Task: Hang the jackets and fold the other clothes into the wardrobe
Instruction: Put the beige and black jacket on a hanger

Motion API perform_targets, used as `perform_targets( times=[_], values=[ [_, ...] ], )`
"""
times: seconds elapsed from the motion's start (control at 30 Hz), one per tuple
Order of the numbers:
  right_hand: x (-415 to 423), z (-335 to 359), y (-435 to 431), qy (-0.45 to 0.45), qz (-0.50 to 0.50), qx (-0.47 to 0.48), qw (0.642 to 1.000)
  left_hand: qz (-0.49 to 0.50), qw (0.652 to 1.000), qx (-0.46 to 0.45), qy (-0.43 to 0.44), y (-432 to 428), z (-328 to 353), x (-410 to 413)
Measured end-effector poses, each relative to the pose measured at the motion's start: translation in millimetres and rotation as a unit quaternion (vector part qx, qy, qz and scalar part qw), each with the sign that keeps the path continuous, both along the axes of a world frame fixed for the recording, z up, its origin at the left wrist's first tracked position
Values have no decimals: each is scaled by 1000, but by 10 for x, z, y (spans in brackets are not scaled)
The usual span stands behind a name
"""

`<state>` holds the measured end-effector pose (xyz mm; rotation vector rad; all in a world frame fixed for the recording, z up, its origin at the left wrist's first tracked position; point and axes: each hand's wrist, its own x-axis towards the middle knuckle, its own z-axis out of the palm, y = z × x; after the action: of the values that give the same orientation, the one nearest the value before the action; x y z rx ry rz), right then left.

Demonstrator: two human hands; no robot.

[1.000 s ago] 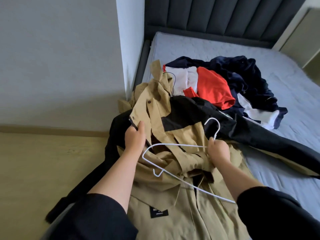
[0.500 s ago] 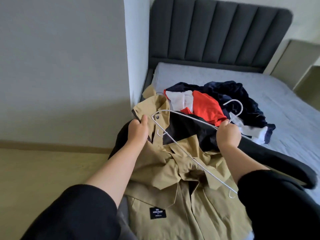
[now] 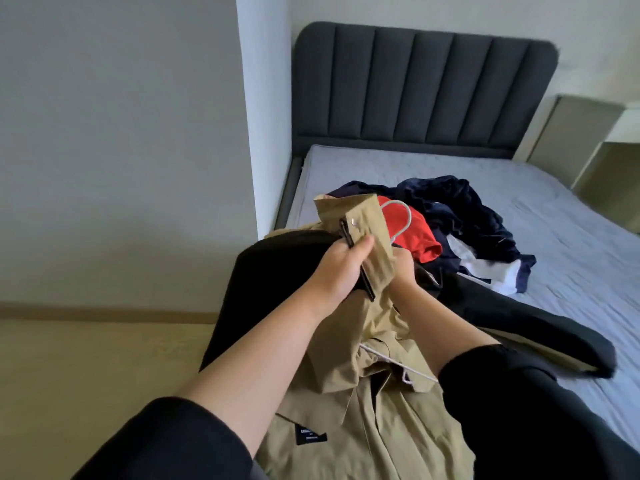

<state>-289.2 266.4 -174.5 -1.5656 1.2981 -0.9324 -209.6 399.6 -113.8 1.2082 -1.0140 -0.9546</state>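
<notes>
**Progress: white hanger (image 3: 409, 217) enters tan jacket (image 3: 363, 427)**

Half a second ago the hanger lay bare above the cloth. Now one arm is under it, so hanging looks close (the hook shows past the flap). The left hand (image 3: 341, 268) pinches the snap-buttoned front edge. The right hand (image 3: 404, 271), half hidden beside it, grips the hanger's neck. The jacket lies crumpled at the near end of the bed (image 3: 554, 237), over a black jacket (image 3: 263, 289).

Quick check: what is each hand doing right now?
Left hand: grips the tan jacket.
Right hand: half hidden by the jacket, grips the white hanger below its hook.
</notes>
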Motion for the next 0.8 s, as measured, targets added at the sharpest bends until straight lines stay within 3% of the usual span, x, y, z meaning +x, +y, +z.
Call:
perform_targets(
  times=[0.1,0.2,0.27,0.3,0.37,0.43,0.53,0.57,0.63,0.7,0.8],
  values=[
    [-128,197,-61,-65,-21,16,998,-33,999,30,6,95,-49,81],
    [-234,368,-124,-99,-64,5,993,-21,979,155,-128,157,-243,190],
    [-218,467,-121,-120,-75,-7,990,-32,959,244,-140,160,-337,188],
    [-191,514,-106,-121,-75,-16,990,-12,952,269,-147,152,-347,199],
    [-136,592,-78,-118,-70,-40,990,74,932,257,-245,117,-314,294],
    [-96,654,-56,-118,-61,-59,989,189,878,178,-402,104,-245,418],
    [-90,741,-12,-117,-52,-74,989,334,742,0,-582,79,-16,556],
    [-87,780,10,-115,-46,-81,989,337,706,-8,-623,46,91,596],
    [-63,873,58,-115,-22,-106,987,288,671,48,-681,-40,269,683],
    [-10,982,101,-106,6,-136,985,237,666,82,-702,-137,378,754],
    [95,1130,127,-76,33,-178,980,176,729,58,-658,-218,471,739]
  ],
)
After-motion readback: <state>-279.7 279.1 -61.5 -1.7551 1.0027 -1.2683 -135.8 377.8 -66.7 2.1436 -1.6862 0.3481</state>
